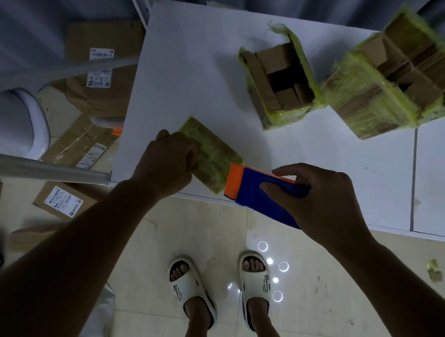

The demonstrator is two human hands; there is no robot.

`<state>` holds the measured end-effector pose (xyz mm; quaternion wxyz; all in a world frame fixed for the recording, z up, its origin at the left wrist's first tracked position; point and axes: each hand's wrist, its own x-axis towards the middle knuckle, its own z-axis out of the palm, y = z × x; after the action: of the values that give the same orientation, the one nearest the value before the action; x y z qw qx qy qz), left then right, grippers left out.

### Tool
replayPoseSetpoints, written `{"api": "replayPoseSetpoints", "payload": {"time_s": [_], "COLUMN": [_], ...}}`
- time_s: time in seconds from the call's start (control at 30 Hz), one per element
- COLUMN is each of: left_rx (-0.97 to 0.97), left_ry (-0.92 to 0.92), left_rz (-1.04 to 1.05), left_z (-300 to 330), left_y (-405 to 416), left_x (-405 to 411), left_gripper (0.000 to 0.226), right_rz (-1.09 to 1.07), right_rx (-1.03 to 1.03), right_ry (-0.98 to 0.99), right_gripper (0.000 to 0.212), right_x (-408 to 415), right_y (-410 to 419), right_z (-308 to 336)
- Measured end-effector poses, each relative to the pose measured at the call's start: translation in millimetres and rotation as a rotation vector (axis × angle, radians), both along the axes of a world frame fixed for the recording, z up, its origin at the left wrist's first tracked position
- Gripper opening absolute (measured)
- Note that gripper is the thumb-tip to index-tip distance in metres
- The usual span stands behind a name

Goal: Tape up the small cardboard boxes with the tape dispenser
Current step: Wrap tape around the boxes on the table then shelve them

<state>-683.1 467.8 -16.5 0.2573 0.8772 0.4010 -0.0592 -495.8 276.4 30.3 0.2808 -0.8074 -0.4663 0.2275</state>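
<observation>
- Fingers of the left hand [167,163] curl over the small box [210,154], pinning it at the table [195,65] edge.
- Right hand [315,196] grips the tape dispenser [252,192], its orange end touching the box.
- Risk: a hard pull may slide the box off the edge.

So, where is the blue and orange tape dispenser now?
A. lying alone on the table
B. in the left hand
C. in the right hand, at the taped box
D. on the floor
C: the right hand grips the tape dispenser, its orange end at the small box that the left hand holds.
</observation>
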Motion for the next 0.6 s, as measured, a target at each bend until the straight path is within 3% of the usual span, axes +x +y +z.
{"api": "replayPoseSetpoints", "payload": {"time_s": [0.17, 0.37, 0.6], "left_rx": [-0.081, -0.111, -0.109], "left_ry": [-0.084, -0.101, -0.149], "left_rz": [0.032, 0.02, -0.085], "left_z": [-8, -19, -9], "left_y": [-7, 5, 34], "left_x": [3, 6, 19], "left_gripper": [0.005, 0.023, 0.015], "right_rz": [-0.006, 0.001, 0.009], "right_rx": [0.003, 0.001, 0.015], "right_ry": [0.0, -0.012, 0.05], "right_gripper": [0.035, 0.032, 0.042], "right_x": [0, 2, -4], "right_y": [4, 5, 6], "right_z": [-3, -5, -7]}}
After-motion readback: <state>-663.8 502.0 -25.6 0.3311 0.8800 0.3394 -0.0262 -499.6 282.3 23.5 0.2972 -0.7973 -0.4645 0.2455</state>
